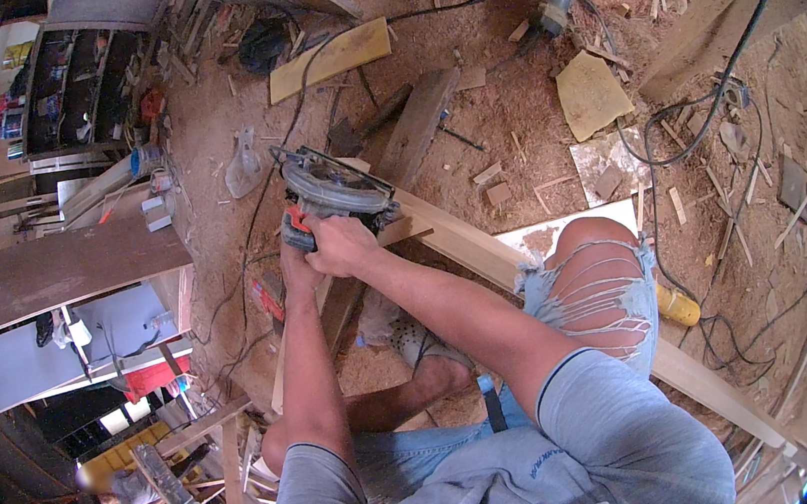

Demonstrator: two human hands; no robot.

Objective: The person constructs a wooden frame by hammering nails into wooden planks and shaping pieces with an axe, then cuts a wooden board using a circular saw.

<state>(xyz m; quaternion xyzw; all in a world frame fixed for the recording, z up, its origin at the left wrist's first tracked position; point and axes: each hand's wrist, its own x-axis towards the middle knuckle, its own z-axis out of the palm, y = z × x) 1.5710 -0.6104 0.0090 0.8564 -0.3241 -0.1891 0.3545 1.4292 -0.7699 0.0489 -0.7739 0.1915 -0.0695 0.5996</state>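
Note:
A circular saw point(340, 187) with a grey guard and an orange-and-black handle sits in front of me, over the end of pale timber. My right hand point(344, 246) is closed around its rear handle. Close beside it, my left hand point(299, 268) is also closed at the handle, its fingers partly hidden by the saw and the right hand. A long pale plank point(463, 243) runs from beside the saw under my right knee toward the lower right. The blade and its contact with the wood are hidden.
Sawdust and offcuts litter the floor. Black cables point(300, 103) snake around the saw. A yellowish board point(330, 60), a dark beam point(417, 129) and another power tool point(559, 1) lie beyond. Shelves point(67, 92) stand at left; a person point(131, 490) is in the background.

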